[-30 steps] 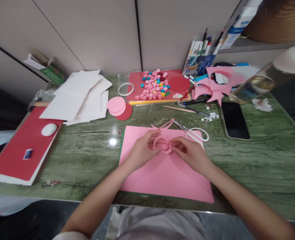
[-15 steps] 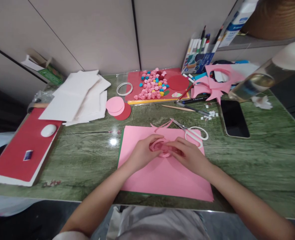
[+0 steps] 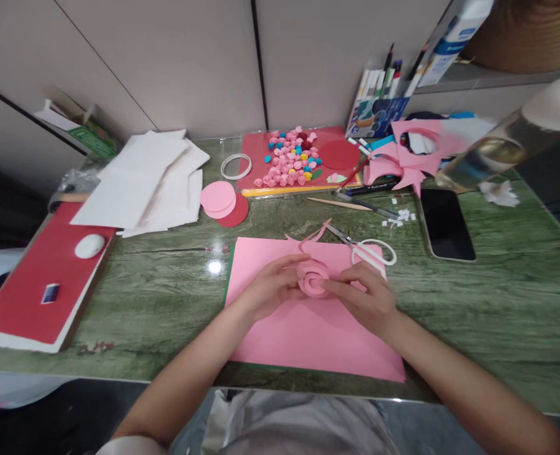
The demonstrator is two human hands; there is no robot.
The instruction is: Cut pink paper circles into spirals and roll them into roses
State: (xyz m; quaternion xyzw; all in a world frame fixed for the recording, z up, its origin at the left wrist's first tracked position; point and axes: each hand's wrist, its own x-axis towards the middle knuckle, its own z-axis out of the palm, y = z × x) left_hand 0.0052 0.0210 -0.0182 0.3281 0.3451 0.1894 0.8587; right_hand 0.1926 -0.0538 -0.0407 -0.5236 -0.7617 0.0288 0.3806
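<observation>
A pink paper spiral (image 3: 314, 282) is coiled above the stack of pink paper sheets (image 3: 308, 341). My left hand (image 3: 274, 287) grips the coil's left edge between thumb and fingers. On the other side, my right hand (image 3: 368, 294) pinches the coil, its fingertips close to the centre. White-handled scissors (image 3: 363, 248) lie across the sheets' far right corner, partly behind my right hand. Beyond my left fingers lies a thin pink paper offcut (image 3: 315, 236).
Pink and red paper circles (image 3: 218, 199) lie beyond the sheets at left, near a tape roll (image 3: 236, 167). Small rolled paper flowers (image 3: 292, 158) cover a red sheet at the back. A phone (image 3: 447, 224) and a bottle (image 3: 502, 139) are at right; a mouse (image 3: 89, 246) is at left.
The pink paper has gone from a looser loop between my hands to a flatter coil facing up. My left fingers have straightened and my right hand has shifted slightly right.
</observation>
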